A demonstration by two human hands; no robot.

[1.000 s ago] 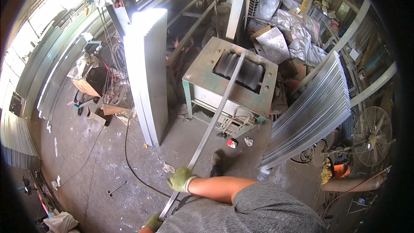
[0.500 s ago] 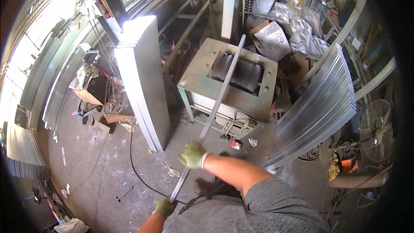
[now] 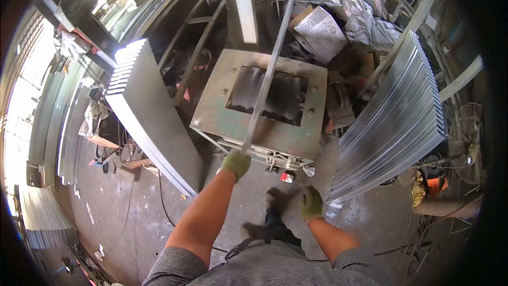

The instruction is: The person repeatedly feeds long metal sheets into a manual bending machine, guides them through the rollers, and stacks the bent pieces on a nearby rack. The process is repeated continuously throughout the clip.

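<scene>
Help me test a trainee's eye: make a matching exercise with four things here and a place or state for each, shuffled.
Column one:
1. left hand
2. right hand
3. fan
4. machine

Column two:
A. near the picture's right edge
B. has a dark opening in its top
C. gripping the bar
D. gloved and away from the bar

Pairs: 1-C, 2-D, 3-A, 4-B

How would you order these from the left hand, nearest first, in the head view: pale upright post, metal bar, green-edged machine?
1. Metal bar: gripped in the left hand.
2. Green-edged machine: just ahead, beneath the bar.
3. Pale upright post: behind the machine.
</scene>
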